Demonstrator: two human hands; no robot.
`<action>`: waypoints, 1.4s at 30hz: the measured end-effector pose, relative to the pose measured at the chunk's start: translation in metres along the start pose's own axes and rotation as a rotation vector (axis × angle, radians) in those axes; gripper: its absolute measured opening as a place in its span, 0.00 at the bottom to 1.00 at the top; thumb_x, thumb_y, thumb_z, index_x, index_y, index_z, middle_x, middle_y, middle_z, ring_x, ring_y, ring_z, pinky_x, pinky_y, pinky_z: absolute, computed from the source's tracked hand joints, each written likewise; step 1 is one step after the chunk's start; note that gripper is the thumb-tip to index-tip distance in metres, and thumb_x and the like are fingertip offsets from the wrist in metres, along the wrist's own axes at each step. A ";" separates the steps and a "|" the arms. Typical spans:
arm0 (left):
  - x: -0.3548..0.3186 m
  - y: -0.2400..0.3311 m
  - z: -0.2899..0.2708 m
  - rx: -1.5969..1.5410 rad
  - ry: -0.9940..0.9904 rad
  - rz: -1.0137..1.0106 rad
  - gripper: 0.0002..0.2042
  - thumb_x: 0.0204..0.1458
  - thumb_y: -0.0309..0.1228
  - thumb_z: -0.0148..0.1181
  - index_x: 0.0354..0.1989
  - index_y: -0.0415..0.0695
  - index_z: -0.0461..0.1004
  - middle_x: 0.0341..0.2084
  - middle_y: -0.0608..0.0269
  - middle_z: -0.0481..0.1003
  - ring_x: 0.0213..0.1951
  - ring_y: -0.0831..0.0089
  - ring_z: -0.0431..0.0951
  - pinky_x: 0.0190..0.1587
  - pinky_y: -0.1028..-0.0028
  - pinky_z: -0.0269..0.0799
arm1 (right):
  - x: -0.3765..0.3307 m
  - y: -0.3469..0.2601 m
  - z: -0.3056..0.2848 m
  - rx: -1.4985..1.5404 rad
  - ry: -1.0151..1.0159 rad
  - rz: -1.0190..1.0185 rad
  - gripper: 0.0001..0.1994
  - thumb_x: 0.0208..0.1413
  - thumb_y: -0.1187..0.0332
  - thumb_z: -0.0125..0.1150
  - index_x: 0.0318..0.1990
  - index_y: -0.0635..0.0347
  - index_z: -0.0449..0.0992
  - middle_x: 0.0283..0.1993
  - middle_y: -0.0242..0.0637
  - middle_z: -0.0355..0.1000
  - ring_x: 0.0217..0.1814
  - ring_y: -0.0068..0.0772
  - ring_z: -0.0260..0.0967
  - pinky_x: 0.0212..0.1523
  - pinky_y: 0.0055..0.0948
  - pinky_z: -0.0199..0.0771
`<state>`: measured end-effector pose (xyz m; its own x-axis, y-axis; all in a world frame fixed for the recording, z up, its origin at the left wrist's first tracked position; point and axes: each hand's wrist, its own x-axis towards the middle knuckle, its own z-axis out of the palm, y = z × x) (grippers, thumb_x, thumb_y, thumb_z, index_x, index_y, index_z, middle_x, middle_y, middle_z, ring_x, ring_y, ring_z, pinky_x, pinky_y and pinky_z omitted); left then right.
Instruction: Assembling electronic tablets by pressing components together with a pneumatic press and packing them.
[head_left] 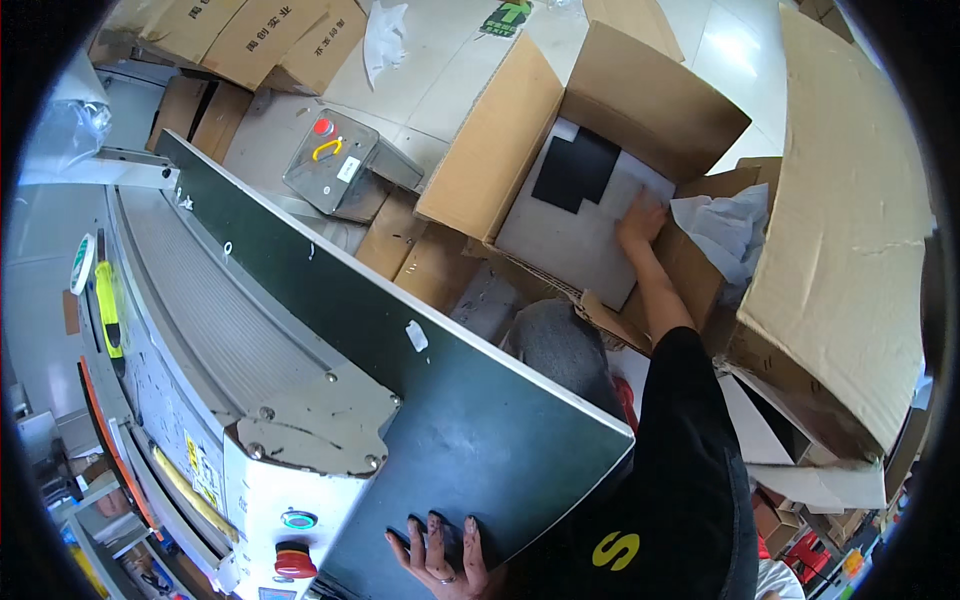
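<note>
An open cardboard box stands to the right of the dark green board. Inside it lies a pale grey sheet with black square pieces on top. My right hand reaches into the box and presses at the sheet's right side. Its fingers look curled together; whatever they hold, if anything, is hidden. My left hand rests on the dark green board near its lower end, fingers apart and holding nothing. Dark smudges mark its fingertips, and one finger wears a ring.
Left of the board runs a ribbed grey conveyor with a red stop button near its end. A grey control box stands beyond the board. A large carton with white wrapping beside it is at right. A yellow cutter lies far left.
</note>
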<state>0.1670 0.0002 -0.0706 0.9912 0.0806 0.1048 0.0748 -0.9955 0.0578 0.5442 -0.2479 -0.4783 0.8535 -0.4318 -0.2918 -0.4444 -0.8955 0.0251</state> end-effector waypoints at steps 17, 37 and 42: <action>-0.005 -0.004 -0.001 -0.053 -0.079 0.001 0.16 0.50 0.25 0.57 0.49 0.45 0.72 0.51 0.38 0.66 0.53 0.38 0.66 0.55 0.36 0.54 | 0.019 -0.030 0.028 0.040 0.083 -0.796 0.34 0.53 0.55 0.56 0.66 0.49 0.53 0.64 0.63 0.51 0.60 0.77 0.53 0.53 0.59 0.64; 0.005 0.004 -0.004 0.008 -0.030 -0.242 0.16 0.53 0.27 0.56 0.51 0.52 0.68 0.54 0.54 0.62 0.60 0.50 0.59 0.62 0.39 0.48 | -0.044 -0.045 0.018 0.436 -0.248 -0.100 0.53 0.40 0.55 0.71 0.68 0.56 0.38 0.65 0.65 0.44 0.62 0.63 0.54 0.58 0.49 0.62; -0.007 0.000 -0.006 -0.059 -0.094 -0.026 0.17 0.51 0.25 0.54 0.51 0.43 0.69 0.50 0.34 0.66 0.52 0.36 0.67 0.56 0.37 0.55 | -0.043 -0.066 0.004 0.081 0.204 -0.701 0.46 0.47 0.47 0.61 0.69 0.42 0.41 0.69 0.59 0.40 0.65 0.67 0.47 0.60 0.52 0.57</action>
<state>0.1597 0.0003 -0.0651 0.9951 0.0984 0.0088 0.0967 -0.9883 0.1179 0.5358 -0.1695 -0.4713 0.9749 0.2209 -0.0295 0.2125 -0.9614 -0.1750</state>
